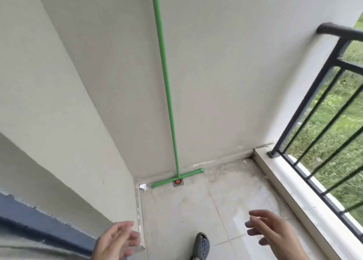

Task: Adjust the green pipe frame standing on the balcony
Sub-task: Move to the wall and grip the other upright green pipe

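The green pipe frame (167, 87) stands upright against the far white wall, one long vertical pipe joined at a tee to a short horizontal foot pipe lying on the tiled floor. Its top runs out of view. A small square floor drain with a red centre (178, 181) sits right in front of the tee. My left hand (115, 242) is at the bottom edge, fingers apart, holding nothing. My right hand (275, 238) is at the lower right, fingers spread, also holding nothing. Both hands are well short of the frame.
A black metal railing (322, 110) on a white curb (290, 189) bounds the balcony on the right, with grass beyond. A white wall corner (137, 201) juts in on the left. My foot in a grey clog (200, 246) rests on the tiles.
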`<state>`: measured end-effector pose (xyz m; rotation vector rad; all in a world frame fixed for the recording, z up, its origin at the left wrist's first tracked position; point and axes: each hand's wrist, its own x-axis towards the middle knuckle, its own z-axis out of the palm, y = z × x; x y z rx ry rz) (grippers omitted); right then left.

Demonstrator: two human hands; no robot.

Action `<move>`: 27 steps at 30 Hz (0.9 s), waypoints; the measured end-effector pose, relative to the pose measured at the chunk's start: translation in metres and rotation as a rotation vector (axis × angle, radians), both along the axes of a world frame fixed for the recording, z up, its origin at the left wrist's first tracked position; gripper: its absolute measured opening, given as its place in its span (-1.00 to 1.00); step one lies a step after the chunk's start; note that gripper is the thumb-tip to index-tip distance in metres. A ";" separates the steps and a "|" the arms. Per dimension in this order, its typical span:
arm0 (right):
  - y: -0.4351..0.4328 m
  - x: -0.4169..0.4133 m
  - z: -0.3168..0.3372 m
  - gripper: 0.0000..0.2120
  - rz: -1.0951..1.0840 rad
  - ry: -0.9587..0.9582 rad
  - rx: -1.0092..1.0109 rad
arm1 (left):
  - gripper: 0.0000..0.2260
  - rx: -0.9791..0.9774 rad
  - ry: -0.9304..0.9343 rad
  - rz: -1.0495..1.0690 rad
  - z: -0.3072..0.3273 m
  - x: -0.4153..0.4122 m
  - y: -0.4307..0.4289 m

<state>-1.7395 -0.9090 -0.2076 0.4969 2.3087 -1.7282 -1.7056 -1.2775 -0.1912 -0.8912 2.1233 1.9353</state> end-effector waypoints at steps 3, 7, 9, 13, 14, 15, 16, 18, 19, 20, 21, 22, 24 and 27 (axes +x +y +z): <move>-0.015 -0.073 -0.005 -0.92 0.013 -0.002 -0.004 | -0.88 -0.030 0.056 0.009 0.008 -0.070 -0.016; -0.052 -0.169 0.011 -0.92 0.088 0.043 0.000 | -0.88 -0.056 0.155 -0.046 0.041 -0.169 -0.028; -0.071 -0.216 0.018 -0.93 0.122 0.072 0.011 | -0.87 -0.097 0.226 -0.065 0.054 -0.215 -0.031; -0.112 -0.293 0.038 -0.93 0.216 0.111 0.033 | -0.87 -0.111 0.306 -0.127 0.083 -0.300 -0.034; -0.121 -0.311 0.041 -0.93 0.239 0.120 0.040 | -0.88 -0.112 0.321 -0.147 0.088 -0.323 -0.035; -0.130 -0.329 0.042 -0.93 0.255 0.130 0.049 | -0.89 -0.118 0.337 -0.169 0.092 -0.346 -0.035; -0.138 -0.346 0.042 -0.93 0.268 0.138 0.064 | -0.90 -0.126 0.360 -0.195 0.095 -0.369 -0.036; -0.155 -0.382 0.039 -0.90 0.272 0.142 0.100 | -0.91 -0.149 0.412 -0.248 0.105 -0.418 -0.038; -0.163 -0.399 0.037 -0.88 0.264 0.139 0.116 | -0.92 -0.167 0.437 -0.277 0.110 -0.442 -0.038; -0.172 -0.417 0.035 -0.86 0.253 0.133 0.133 | -0.93 -0.186 0.464 -0.309 0.115 -0.465 -0.039; -0.181 -0.434 0.034 -0.84 0.240 0.128 0.147 | -0.93 -0.205 0.487 -0.341 0.119 -0.487 -0.039; -0.190 -0.452 0.033 -0.83 0.227 0.120 0.167 | -0.93 -0.233 0.505 -0.372 0.123 -0.510 -0.041; -0.209 -0.486 0.032 -0.80 0.205 0.109 0.235 | -0.76 -0.309 0.526 -0.445 0.132 -0.553 -0.044; -0.234 -0.531 0.032 -0.70 0.174 0.115 0.325 | -0.54 -0.395 0.542 -0.575 0.141 -0.604 -0.043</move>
